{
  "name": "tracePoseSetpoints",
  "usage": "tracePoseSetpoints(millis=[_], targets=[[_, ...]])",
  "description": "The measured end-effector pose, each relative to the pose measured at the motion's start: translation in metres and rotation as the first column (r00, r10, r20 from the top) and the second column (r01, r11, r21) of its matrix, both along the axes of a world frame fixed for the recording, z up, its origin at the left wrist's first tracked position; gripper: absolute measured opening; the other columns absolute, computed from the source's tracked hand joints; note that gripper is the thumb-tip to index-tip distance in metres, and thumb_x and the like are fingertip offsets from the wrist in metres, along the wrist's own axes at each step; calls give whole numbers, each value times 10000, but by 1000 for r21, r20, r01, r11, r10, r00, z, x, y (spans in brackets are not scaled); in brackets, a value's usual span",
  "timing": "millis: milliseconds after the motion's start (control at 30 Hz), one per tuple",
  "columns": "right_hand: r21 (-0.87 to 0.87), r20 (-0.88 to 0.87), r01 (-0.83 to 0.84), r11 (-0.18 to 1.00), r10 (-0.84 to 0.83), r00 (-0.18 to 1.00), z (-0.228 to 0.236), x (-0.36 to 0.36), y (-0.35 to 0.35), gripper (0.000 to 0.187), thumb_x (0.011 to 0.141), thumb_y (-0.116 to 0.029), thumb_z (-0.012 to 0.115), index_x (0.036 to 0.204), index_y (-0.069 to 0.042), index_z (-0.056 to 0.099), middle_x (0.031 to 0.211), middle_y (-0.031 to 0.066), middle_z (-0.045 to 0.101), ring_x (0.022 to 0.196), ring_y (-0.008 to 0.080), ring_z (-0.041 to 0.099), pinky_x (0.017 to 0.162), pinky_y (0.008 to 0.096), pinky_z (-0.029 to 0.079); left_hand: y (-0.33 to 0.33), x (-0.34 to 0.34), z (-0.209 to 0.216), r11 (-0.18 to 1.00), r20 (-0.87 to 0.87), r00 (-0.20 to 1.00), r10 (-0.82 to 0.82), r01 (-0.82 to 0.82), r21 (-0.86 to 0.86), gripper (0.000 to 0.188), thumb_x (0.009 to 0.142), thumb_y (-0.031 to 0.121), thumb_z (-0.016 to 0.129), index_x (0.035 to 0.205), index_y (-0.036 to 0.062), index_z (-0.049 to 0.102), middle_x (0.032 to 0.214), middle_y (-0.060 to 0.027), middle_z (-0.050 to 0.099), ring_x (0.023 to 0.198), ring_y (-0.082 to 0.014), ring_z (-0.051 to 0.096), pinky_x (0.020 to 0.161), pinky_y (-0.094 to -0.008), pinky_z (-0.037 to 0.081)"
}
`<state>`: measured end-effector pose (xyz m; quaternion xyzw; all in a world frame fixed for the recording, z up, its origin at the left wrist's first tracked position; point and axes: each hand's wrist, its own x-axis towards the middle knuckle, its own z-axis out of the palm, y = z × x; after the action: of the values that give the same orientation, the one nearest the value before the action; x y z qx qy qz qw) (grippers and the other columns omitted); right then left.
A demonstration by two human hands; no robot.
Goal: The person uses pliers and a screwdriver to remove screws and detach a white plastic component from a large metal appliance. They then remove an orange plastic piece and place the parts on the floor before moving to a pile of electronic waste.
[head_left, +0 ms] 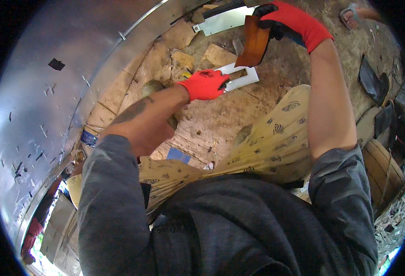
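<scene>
My left hand, in a red glove with dark fingertips, is closed on a white plate with a rectangular cutout. Just above that plate hangs a brown, slightly bent panel. My right hand, in a red glove with a black palm, grips this panel at its upper right edge. The panel's lower end comes close to the white plate; whether they touch I cannot tell. Behind the panel, a pale flat plate with a small tab at one end lies on the ground.
A large shiny metal sheet curves along the left. Flattened cardboard covers the ground before me, with a blue piece on it. Dark scraps lie at right, above a heap of shredded strips. Another person's foot shows at top right.
</scene>
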<state>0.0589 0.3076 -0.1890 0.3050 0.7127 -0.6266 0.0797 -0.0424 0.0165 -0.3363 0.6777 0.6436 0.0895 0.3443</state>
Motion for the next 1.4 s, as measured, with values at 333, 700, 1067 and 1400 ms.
tracePoseSetpoints(millis=[333,700,1067,1400], targets=[[44,54,-81,996,78,995,-19,12,21,336,793,-238,646,1088,-80,615,859,38,627,685,126,574,567,276,460,15,95,-19,996,-481,876,39,3,86,272,849,168,488,1077,68,599,1135,-193,525,1007,-341,525,790,-463,437],[102,101,-98,990,88,991,-29,14,28,338,780,-233,652,1075,-69,630,879,36,632,696,119,568,574,264,455,16,88,-37,997,-419,907,41,-12,73,259,849,185,485,1059,67,579,1087,-158,537,969,-302,538,757,-449,438],[316,88,-12,949,-17,996,8,26,10,421,786,-274,662,1140,-55,597,940,60,636,776,136,588,646,286,483,32,68,-33,990,-355,929,101,-58,131,200,849,183,483,978,54,565,1049,-171,555,912,-305,552,702,-424,449],[538,24,222,813,-278,960,39,68,2,339,764,-250,610,1039,-52,629,892,153,660,830,275,635,728,356,497,153,-80,47,984,-321,933,162,-129,121,332,804,233,595,1030,-5,547,1094,-277,508,1007,-436,537,851,-505,446]])
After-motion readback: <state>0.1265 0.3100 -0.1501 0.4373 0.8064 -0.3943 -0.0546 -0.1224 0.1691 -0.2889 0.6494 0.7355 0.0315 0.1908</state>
